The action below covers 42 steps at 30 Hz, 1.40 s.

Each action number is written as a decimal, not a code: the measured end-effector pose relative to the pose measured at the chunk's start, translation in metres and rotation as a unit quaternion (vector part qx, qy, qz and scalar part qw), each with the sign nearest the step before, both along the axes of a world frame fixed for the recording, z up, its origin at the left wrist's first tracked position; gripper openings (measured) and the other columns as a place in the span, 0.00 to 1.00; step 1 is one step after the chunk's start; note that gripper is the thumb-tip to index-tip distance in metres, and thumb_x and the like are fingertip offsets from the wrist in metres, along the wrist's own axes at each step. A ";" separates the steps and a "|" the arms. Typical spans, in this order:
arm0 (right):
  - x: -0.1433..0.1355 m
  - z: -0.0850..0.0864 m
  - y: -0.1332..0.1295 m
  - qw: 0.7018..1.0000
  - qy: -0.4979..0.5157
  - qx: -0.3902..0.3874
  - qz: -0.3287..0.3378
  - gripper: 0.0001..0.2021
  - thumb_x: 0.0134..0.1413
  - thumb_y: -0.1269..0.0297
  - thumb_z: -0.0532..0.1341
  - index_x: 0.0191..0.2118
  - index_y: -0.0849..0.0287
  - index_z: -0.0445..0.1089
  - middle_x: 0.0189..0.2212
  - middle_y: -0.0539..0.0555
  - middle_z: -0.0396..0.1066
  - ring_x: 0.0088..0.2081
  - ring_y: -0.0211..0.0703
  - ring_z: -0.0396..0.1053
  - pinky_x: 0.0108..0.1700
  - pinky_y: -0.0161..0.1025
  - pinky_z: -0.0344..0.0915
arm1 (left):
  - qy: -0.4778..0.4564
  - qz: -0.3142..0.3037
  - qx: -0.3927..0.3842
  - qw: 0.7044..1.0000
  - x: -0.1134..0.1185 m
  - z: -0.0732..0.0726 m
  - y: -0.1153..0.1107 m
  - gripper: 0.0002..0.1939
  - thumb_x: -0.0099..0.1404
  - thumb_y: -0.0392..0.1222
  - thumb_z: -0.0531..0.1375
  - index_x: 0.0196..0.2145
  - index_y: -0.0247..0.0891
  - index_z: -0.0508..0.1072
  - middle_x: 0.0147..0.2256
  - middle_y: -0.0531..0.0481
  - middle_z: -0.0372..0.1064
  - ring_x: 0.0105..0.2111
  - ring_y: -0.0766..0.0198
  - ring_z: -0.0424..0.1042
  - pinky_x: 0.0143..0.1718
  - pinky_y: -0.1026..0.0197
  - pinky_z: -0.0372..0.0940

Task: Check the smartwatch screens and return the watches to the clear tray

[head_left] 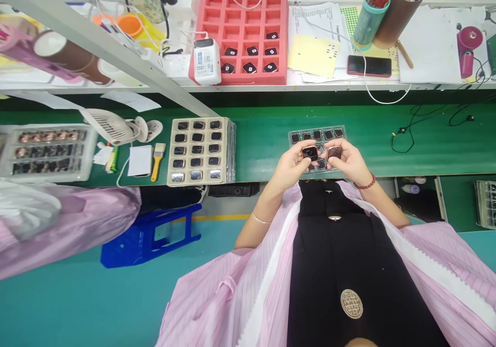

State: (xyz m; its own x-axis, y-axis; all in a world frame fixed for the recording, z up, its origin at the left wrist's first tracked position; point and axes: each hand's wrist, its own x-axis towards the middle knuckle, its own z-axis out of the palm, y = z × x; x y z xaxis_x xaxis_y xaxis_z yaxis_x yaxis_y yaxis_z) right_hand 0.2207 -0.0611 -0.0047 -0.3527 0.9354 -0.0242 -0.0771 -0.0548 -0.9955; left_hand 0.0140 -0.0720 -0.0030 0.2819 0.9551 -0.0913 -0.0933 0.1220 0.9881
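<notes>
My left hand [290, 165] pinches a dark, glossy, rounded-square smartwatch body [310, 153] between thumb and fingers. A second smartwatch body [334, 152], browner on its visible face, is gripped by my right hand [352, 162]. The two pieces are close together but apart, above a clear plastic tray [291, 144]. Several similar dark pieces [317, 135] sit in that tray's pockets, and my hands partly cover its nearer rows.
Left of my hands stands a stack of cream trays [186, 176] with more watch bodies. A brush [157, 163] and a small fan [112, 126] lie beyond it. A red foam tray [241, 25] and a phone [369, 66] rest on the shelf. Another person's sleeve [96, 215] shows at left.
</notes>
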 end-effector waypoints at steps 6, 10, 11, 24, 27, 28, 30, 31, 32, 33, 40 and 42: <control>-0.001 0.001 0.002 1.000 -0.006 0.002 -0.001 0.16 0.55 0.58 0.69 0.47 0.56 0.69 0.38 0.53 0.77 0.29 0.37 0.73 0.33 0.38 0.77 | -0.001 -0.004 -0.005 1.000 -0.001 0.002 0.003 0.22 0.64 0.39 0.63 0.57 0.39 0.73 0.43 0.45 0.78 0.36 0.59 0.80 0.30 0.64 0.70; -0.003 0.002 0.003 1.000 -0.008 0.006 0.000 0.17 0.55 0.58 0.69 0.47 0.56 0.69 0.38 0.53 0.77 0.30 0.37 0.73 0.34 0.38 0.77 | 0.003 -0.002 -0.005 1.000 -0.003 0.001 0.004 0.22 0.64 0.41 0.64 0.55 0.39 0.73 0.43 0.45 0.78 0.35 0.59 0.81 0.29 0.64 0.70; -0.003 0.002 0.004 1.000 -0.010 0.008 0.001 0.17 0.55 0.58 0.69 0.47 0.56 0.69 0.38 0.53 0.77 0.30 0.38 0.73 0.34 0.38 0.77 | 0.004 -0.002 -0.005 1.000 -0.003 0.001 0.004 0.21 0.64 0.42 0.65 0.55 0.38 0.74 0.44 0.44 0.78 0.35 0.59 0.81 0.29 0.65 0.69; -0.004 0.002 0.008 1.000 -0.022 0.012 0.002 0.13 0.56 0.61 0.66 0.46 0.55 0.69 0.37 0.52 0.76 0.31 0.39 0.73 0.35 0.39 0.76 | 0.007 0.008 -0.021 1.000 -0.007 0.002 0.005 0.21 0.62 0.37 0.62 0.54 0.38 0.73 0.44 0.44 0.79 0.34 0.60 0.80 0.28 0.65 0.67; -0.003 0.003 0.008 1.000 -0.015 0.018 0.016 0.17 0.53 0.64 0.67 0.49 0.55 0.68 0.40 0.53 0.76 0.34 0.40 0.75 0.38 0.40 0.76 | -0.002 0.010 -0.026 1.000 -0.008 0.001 0.005 0.24 0.60 0.35 0.62 0.55 0.38 0.72 0.44 0.45 0.78 0.36 0.59 0.80 0.30 0.65 0.68; -0.003 0.004 0.008 0.999 -0.016 0.019 0.020 0.18 0.53 0.64 0.67 0.50 0.54 0.68 0.41 0.53 0.76 0.35 0.40 0.75 0.38 0.40 0.76 | -0.004 0.009 -0.026 1.000 -0.007 0.001 0.005 0.24 0.60 0.35 0.62 0.55 0.38 0.72 0.44 0.45 0.78 0.36 0.59 0.80 0.30 0.65 0.69; -0.002 0.004 0.008 0.999 -0.022 0.020 0.026 0.18 0.54 0.64 0.66 0.51 0.54 0.67 0.42 0.54 0.76 0.34 0.40 0.75 0.38 0.40 0.75 | -0.006 0.007 -0.026 1.000 -0.007 0.001 0.005 0.23 0.60 0.35 0.62 0.55 0.38 0.72 0.45 0.44 0.78 0.36 0.59 0.80 0.29 0.65 0.68; -0.001 0.003 0.008 0.999 -0.026 0.020 0.027 0.18 0.56 0.63 0.65 0.52 0.54 0.67 0.43 0.54 0.77 0.34 0.40 0.76 0.37 0.39 0.75 | -0.005 0.007 -0.025 1.000 -0.007 0.001 0.005 0.23 0.60 0.36 0.62 0.54 0.37 0.72 0.45 0.44 0.78 0.36 0.59 0.80 0.29 0.65 0.68; 0.000 0.003 0.008 0.999 -0.029 0.020 0.028 0.18 0.57 0.62 0.65 0.52 0.54 0.67 0.43 0.54 0.77 0.33 0.39 0.76 0.37 0.39 0.75 | -0.004 0.007 -0.023 1.000 -0.007 0.001 0.006 0.23 0.61 0.36 0.62 0.54 0.37 0.72 0.45 0.44 0.78 0.36 0.59 0.81 0.28 0.65 0.68; 0.000 0.002 0.008 0.999 -0.030 0.019 0.029 0.18 0.57 0.61 0.65 0.52 0.55 0.67 0.43 0.54 0.77 0.33 0.39 0.76 0.36 0.38 0.74 | -0.001 0.008 -0.022 1.000 -0.007 0.001 0.006 0.22 0.61 0.37 0.62 0.54 0.37 0.72 0.45 0.44 0.78 0.36 0.59 0.81 0.28 0.66 0.68; -0.001 -0.001 0.007 0.999 -0.007 0.022 0.029 0.19 0.56 0.59 0.68 0.52 0.56 0.68 0.41 0.54 0.77 0.33 0.39 0.75 0.38 0.39 0.76 | 0.018 0.014 -0.025 0.999 -0.008 0.009 0.004 0.21 0.61 0.36 0.61 0.53 0.36 0.72 0.42 0.45 0.77 0.34 0.62 0.79 0.28 0.67 0.67; -0.002 0.000 0.007 0.999 -0.008 0.026 0.023 0.17 0.57 0.60 0.67 0.51 0.56 0.69 0.40 0.54 0.77 0.33 0.39 0.75 0.37 0.39 0.75 | 0.010 0.008 -0.026 1.000 -0.007 0.011 0.003 0.23 0.60 0.34 0.61 0.54 0.37 0.71 0.45 0.44 0.77 0.36 0.61 0.79 0.31 0.65 0.70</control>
State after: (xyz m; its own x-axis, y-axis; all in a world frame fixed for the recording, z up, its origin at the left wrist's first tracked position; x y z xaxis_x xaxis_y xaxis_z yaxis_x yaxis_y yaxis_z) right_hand 0.2184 -0.0541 -0.0051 -0.3947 0.9186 0.0185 -0.0606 -0.0060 -0.9981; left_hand 0.0066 -0.0685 0.0083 0.2644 0.9532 -0.1465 -0.0757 0.1719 0.9822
